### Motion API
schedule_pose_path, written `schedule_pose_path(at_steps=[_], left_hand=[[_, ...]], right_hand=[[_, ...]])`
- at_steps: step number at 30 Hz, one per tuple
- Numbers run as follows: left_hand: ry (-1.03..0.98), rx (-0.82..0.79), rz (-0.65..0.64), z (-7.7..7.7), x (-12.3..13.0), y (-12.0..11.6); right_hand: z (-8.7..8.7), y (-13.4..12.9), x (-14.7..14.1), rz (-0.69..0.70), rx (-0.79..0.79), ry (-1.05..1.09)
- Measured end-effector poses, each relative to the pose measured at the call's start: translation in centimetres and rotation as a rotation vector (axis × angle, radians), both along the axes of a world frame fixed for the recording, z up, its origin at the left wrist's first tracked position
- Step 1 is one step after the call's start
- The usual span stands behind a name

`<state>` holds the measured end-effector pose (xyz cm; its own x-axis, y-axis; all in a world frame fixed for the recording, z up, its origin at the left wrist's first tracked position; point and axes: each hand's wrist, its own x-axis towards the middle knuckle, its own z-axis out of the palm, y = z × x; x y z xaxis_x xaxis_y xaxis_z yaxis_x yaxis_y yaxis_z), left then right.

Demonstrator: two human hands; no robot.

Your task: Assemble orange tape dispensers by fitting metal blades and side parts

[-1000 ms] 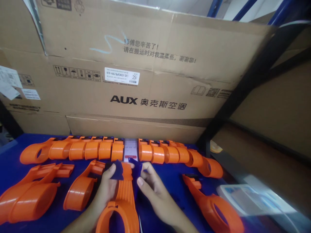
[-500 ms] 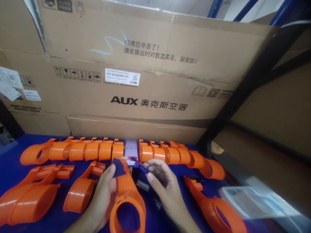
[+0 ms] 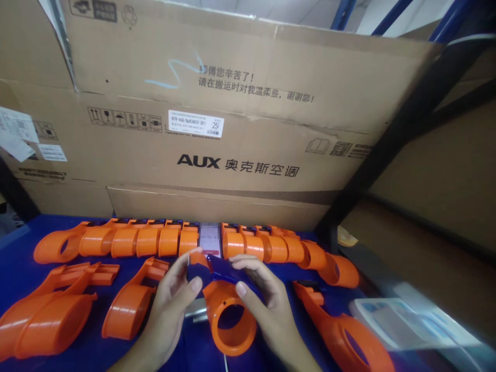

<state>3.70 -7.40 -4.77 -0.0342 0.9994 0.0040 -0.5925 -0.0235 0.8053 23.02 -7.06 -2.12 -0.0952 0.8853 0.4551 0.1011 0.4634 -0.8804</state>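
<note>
Both hands are together over the middle of the blue table. An orange tape dispenser [image 3: 217, 330] hangs from them, its round ring tipped down toward me. My left hand [image 3: 174, 299] is closed around the handle end, its thumb on a dark blue patch [image 3: 198, 275]. My right hand [image 3: 271, 294] is closed on a blue plastic part [image 3: 225, 269] that lies against the dispenser above the ring. Whether that part is fastened to the dispenser, I cannot tell. Part of the handle is hidden by the fingers.
A row of orange tape dispensers [image 3: 124, 242] runs along the back, with a phone [image 3: 210, 238] among them. More dispensers [image 3: 129, 310] lie left and one [image 3: 349, 336] right, near a clear plastic box [image 3: 387, 323]. A large cardboard sheet [image 3: 248, 113] stands behind.
The dispenser has turned, its ring swinging right and away from me. The right hand's blue part has moved from beside the dispenser to against it, and the hand now lies beside the ring.
</note>
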Motion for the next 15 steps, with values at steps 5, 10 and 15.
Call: schedule_pose_path(at_steps=[5, 10, 15], left_hand=[[0.004, 0.012, 0.014, 0.00, 0.06, 0.14], [0.012, 0.018, 0.015, 0.04, 0.04, -0.03], [-0.029, 0.024, 0.018, -0.83, -0.30, 0.02]], right_hand=[[-0.14, 0.33, -0.04, 0.005, 0.005, -0.020], [-0.25, 0.25, -0.14, 0.018, -0.014, -0.025], [-0.30, -0.27, -0.05, 0.096, -0.068, -0.068]])
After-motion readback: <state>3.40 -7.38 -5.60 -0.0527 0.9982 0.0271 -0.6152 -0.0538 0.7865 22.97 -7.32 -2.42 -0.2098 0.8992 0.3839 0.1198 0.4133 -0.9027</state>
